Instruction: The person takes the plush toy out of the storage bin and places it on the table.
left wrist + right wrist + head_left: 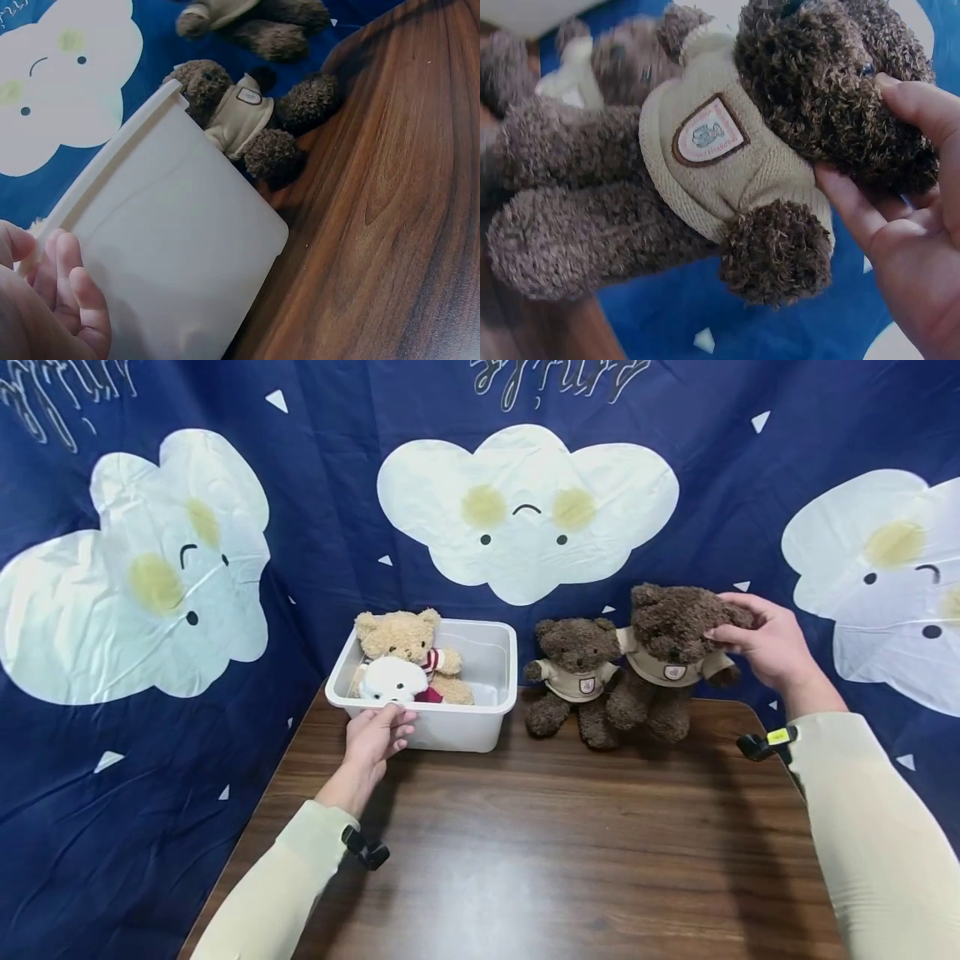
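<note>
Two pale sleeves lie nearest the viewer, the right sleeve (877,827) and the left sleeve (277,885), each fitted at the cuff with a black wrist mount. The right hand (776,639) grips the large brown bear (675,618) by the side of its head: thumb on the face side, fingers behind. This bear has dense, curly, dark brown pile, rounded limbs and a beige knit sweater (727,184). A shield-shaped badge (709,135) with a brown border and pale centre is fixed to the sweater front; its lettering is too small to read. Whether the feet touch the brown wood-grain table (525,827) cannot be told. Inward of the right hand, just beside the large bear, sits the small brown bear (577,647), similarly dressed and badged. The left hand (373,735) pinches the near rim of the pale grey bin (465,727), thumb at the rim, fingers curled against the outer wall. Inside the bin, just beyond the left hand, rests a white plush (392,677); behind it sits a tan bear (397,631) with a red-and-white striped piece at its neck.
</note>
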A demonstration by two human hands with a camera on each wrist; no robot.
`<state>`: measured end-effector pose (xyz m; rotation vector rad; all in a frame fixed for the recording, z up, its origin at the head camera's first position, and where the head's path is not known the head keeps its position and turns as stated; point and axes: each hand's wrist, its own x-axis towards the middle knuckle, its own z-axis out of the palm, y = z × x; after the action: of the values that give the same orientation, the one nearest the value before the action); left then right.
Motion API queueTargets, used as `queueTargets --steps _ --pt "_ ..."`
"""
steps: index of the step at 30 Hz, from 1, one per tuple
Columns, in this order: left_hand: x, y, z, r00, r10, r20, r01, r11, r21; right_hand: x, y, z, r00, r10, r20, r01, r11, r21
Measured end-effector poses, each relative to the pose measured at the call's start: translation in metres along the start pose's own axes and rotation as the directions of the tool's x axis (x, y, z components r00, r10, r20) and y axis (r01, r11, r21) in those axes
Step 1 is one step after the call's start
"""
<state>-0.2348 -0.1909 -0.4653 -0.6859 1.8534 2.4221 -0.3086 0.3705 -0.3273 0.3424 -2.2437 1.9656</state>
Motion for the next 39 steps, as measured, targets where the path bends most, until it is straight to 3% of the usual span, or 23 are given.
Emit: queueTargets --steps 6,12,18,21,23,26,29,30,34,39 --pt "0.002 -0.002 0.003 1.000 0.002 0.002 -0.002 1.000 0.004 -0.007 0.031 -0.024 0.995 0.093 0.019 -0.094 0.994 0.054" --pt "0.003 -0.004 0.003 1.000 0.002 0.005 -0.002 1.000 0.009 -0.013 0.060 -0.039 0.981 0.194 0.018 -0.194 0.981 -0.004" --pt "0.002 -0.004 0.005 1.000 0.010 0.016 -0.010 1.000 0.013 -0.015 0.081 -0.047 0.974 0.225 0.009 -0.225 0.974 -0.004" --pt "0.002 -0.003 0.005 1.000 0.013 0.015 -0.013 1.000 0.011 -0.011 0.087 -0.044 0.977 0.214 0.011 -0.211 0.969 -0.129" --pt "0.002 -0.003 0.003 1.000 0.009 0.011 -0.009 1.000 0.008 -0.007 0.090 -0.039 0.981 0.192 0.002 -0.184 0.943 -0.276" --pt "0.002 -0.003 0.001 1.000 0.003 0.005 -0.003 1.000 0.007 0.000 0.090 -0.030 0.990 0.142 -0.017 -0.130 0.840 -0.527" --pt "0.002 -0.003 -0.001 1.000 0.007 0.003 -0.007 1.000 0.006 0.006 0.089 -0.022 0.992 0.124 -0.037 -0.119 0.758 -0.641" --pt "0.002 -0.002 -0.001 1.000 0.011 0.004 -0.011 1.000 0.007 0.008 0.089 -0.020 0.991 0.131 -0.042 -0.126 0.744 -0.656" --pt "0.001 -0.001 -0.001 1.000 0.018 0.004 -0.018 1.000 0.010 0.012 0.093 -0.015 0.985 0.153 -0.082 -0.168 0.731 -0.661" --pt "0.000 0.000 0.000 1.000 0.012 -0.005 -0.012 1.000 0.014 0.011 0.106 -0.011 0.979 0.154 -0.136 -0.205 0.751 -0.627"
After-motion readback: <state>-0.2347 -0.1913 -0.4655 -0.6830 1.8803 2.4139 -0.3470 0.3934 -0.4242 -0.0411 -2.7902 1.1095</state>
